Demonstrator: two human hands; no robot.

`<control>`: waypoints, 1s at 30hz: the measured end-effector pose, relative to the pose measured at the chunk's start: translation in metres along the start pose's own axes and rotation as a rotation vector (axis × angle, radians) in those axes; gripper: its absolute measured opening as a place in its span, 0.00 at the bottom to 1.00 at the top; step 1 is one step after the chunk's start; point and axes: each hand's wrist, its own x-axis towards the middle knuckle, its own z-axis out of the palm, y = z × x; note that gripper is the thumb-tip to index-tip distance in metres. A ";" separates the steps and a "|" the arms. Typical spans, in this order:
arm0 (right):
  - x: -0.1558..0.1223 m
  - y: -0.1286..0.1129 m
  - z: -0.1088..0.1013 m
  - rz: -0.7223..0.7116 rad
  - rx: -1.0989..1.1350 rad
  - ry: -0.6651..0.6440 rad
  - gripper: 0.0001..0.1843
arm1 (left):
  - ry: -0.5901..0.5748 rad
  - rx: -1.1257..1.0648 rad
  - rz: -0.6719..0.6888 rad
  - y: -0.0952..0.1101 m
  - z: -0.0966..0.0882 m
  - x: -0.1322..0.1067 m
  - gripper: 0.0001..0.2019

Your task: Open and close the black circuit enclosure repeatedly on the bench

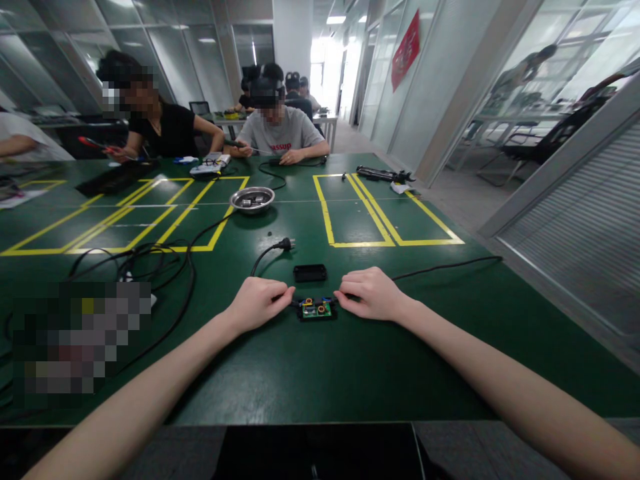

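Green circuit board (317,309) sits face-up between left hand (257,303) and right hand (373,293), fingers (286,297) pinching its end cables (297,303), presumably steadying it.

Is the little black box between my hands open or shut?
Open: the green circuit board shows inside the box, and what looks like its lid lies apart, just beyond it.

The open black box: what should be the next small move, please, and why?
Perhaps press the cables gently down into the ends of the box. The circuit board is exposed, the left hand and right hand seem to pinch the cables there, and the cover lies apart, beyond the box.
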 end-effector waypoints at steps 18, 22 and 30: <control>0.004 -0.005 -0.006 0.094 0.174 -0.274 0.17 | -0.058 0.036 -0.038 0.004 0.004 -0.001 0.24; 0.003 -0.006 -0.006 0.115 0.242 -0.263 0.14 | 0.005 0.012 -0.045 0.008 0.005 -0.002 0.21; 0.007 -0.007 0.003 0.230 0.135 -0.230 0.20 | 0.044 0.089 -0.176 0.020 0.012 0.003 0.19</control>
